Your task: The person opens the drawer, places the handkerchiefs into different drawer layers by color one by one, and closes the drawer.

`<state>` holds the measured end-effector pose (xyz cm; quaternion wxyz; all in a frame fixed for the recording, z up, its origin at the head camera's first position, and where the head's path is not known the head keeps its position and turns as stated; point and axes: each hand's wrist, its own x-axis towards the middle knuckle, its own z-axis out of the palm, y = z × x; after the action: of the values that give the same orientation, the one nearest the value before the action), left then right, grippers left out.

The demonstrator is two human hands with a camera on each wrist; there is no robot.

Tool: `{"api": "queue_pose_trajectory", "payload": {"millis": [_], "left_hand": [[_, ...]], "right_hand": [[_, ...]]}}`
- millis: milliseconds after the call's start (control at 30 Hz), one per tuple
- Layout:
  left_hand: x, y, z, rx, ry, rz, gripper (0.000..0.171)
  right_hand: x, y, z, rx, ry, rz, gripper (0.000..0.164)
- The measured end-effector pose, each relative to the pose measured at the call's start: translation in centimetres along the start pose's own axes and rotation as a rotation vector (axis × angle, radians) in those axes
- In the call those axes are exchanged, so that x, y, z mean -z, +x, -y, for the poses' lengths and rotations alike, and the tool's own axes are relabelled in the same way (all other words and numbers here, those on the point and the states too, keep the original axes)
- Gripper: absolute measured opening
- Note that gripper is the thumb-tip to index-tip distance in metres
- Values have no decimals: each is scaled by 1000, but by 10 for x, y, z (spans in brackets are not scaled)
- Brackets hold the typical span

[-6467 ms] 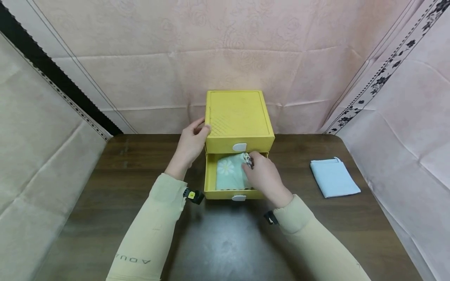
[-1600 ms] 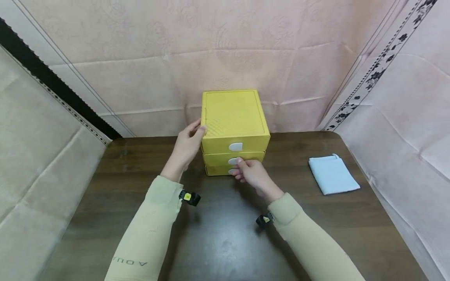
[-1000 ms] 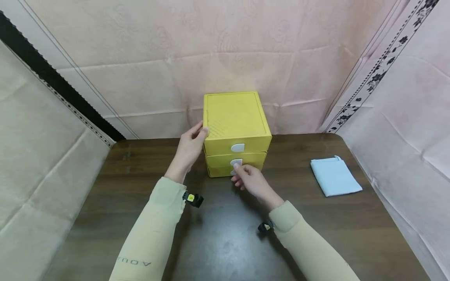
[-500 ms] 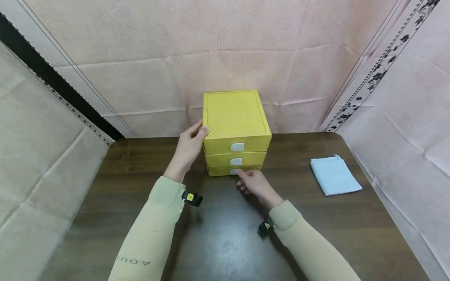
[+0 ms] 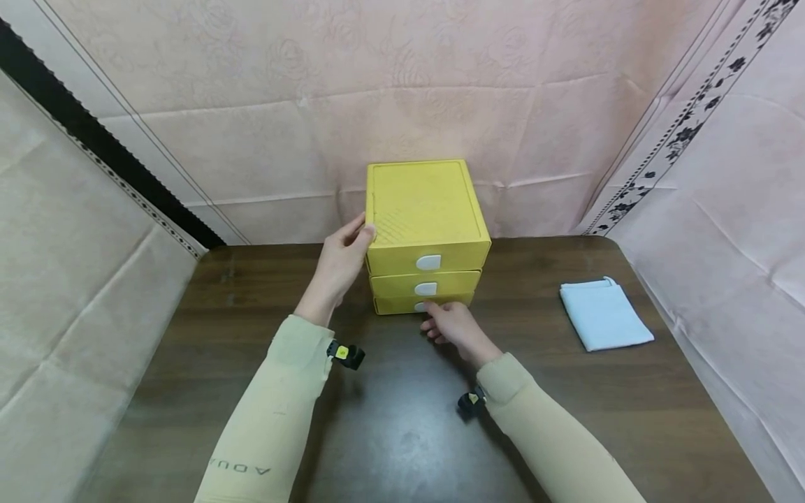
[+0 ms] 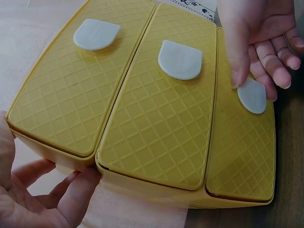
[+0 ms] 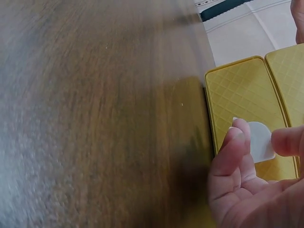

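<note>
Standing on a dark wooden table (image 5: 251, 391) is a yellow drawer unit (image 5: 421, 202), its three drawer fronts (image 6: 147, 128) looking closed, one above another, each with one of the white tabs (image 5: 428, 263). From where I watch, a person's left hand (image 5: 339, 262) is at the unit's left side near the top front corner, fingers and thumb spread against it rather than wrapped round anything. The right hand (image 5: 461, 328) is low at the unit's front, pinching the bottom tab (image 6: 252, 97) between thumb and finger, the other fingers loosely bent. To the right of the unit, well apart from it, lies a folded pale blue cloth (image 5: 606, 316), touched by neither hand.

The unit looks like thin, stiff plastic, so I judge it light enough to slide if pulled without a hand bracing it (the diamond ridges on its fronts may give skin some purchase; the tab looks smoother). The bottom drawer (image 6: 242, 152) is best held by that tab, thumb above and finger below, and moved straight and level. A hard, slanting tug could strain the tab, probably the weakest part. Its weight I cannot tell, since the inside is hidden.
</note>
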<state>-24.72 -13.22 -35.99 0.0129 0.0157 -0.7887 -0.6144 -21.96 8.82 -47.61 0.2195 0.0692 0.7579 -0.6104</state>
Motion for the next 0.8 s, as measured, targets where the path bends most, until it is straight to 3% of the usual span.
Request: {"api": "queue_pose_trajectory", "payload": {"millis": [800], "left_hand": [[0,0,-1,-2,17,-8,58]], "right_hand": [[1,5,-8,-45,36,53,50]]}}
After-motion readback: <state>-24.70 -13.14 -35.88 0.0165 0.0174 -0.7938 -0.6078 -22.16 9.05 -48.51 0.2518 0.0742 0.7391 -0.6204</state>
